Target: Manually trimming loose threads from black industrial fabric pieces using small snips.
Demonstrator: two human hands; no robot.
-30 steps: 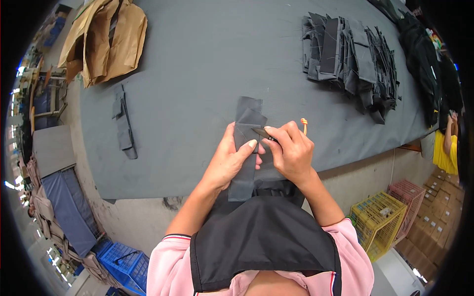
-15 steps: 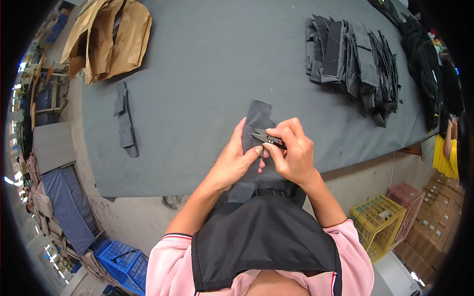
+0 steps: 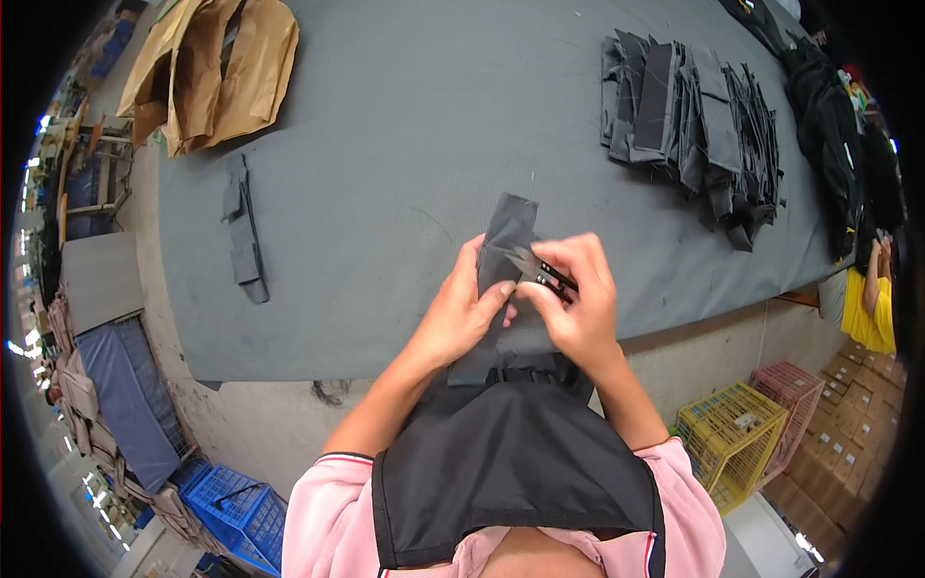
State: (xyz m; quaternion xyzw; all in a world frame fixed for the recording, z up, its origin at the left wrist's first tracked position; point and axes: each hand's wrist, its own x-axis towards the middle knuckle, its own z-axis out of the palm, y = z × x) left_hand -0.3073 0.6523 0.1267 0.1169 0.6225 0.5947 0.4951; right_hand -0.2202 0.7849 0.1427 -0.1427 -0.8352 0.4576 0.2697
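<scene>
My left hand pinches a dark grey fabric strip between thumb and fingers, near the table's front edge. The strip hangs down toward my black apron. In my right hand is a pair of thread snips, black-handled with short metal blades. Their tips point left and lie at the strip, close to my left fingers. A large pile of similar dark grey fabric pieces lies at the right of the table. One small bundle of strips rests on the left.
A grey cloth covers the table. An opened brown paper bag sits at the far left, and black garments at the far right. Below stand a blue crate, a yellow crate and cartons. A person in yellow is at right.
The snips have shifted slightly right and their handles have spread further apart. My right hand has moved a little to the right. The strip's upper end now stands straighter.
</scene>
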